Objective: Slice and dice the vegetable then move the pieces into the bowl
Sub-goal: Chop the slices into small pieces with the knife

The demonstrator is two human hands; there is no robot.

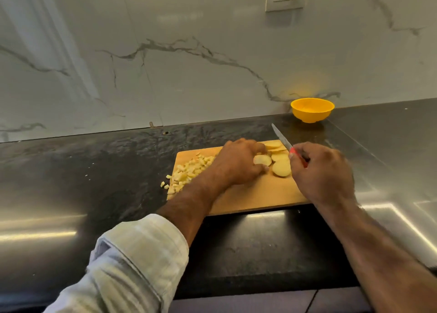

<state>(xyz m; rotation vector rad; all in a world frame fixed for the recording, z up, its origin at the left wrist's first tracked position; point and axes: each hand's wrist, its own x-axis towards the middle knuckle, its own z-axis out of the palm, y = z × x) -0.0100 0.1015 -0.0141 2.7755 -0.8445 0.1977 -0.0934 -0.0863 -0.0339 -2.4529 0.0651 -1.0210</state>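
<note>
Left hand (238, 161) curled on a slice (262, 160); right hand (321, 170) clamped round knife (283, 142), blade overhanging board's (255, 194) far edge, bowl (312, 110) beyond.

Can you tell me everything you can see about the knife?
The knife is small, with a slim, shiny, pointed blade and a red handle. The right hand grips the handle, which is mostly hidden by the fingers. The blade slants up and away from the hand, its tip over the dark counter toward the yellow bowl, beyond the potato slices on the wooden cutting board. It isn't cutting anything.
</note>
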